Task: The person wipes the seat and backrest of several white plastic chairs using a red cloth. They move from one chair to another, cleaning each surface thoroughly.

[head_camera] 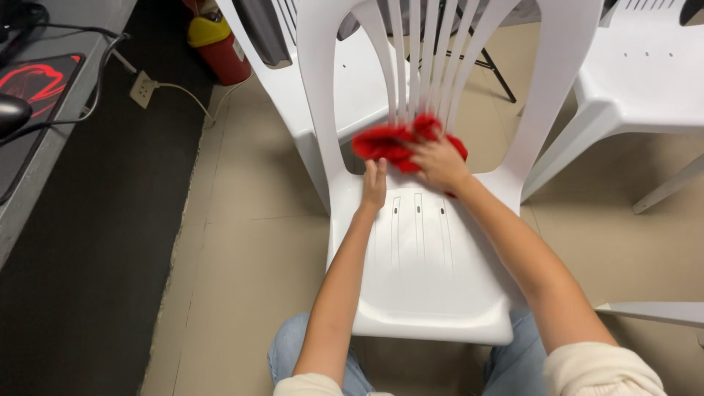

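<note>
A white plastic chair (pixel 433 293) with a slatted back stands right in front of me. My right hand (pixel 438 163) presses a crumpled red cloth (pixel 381 141) against the base of the back slats, where the back meets the seat. My left hand (pixel 374 185) lies flat on the seat just below and left of the cloth, fingers together and pointing away from me, holding nothing. My knees in blue jeans show below the seat's front edge.
Other white plastic chairs stand behind (pixel 352 81), at the right (pixel 645 81) and at the lower right (pixel 653 312). A grey desk (pixel 33 176) with a mouse (pixel 11 114) and cables runs along the left. A red and yellow canister (pixel 220 44) and a wall plug (pixel 143 89) sit on the tiled floor.
</note>
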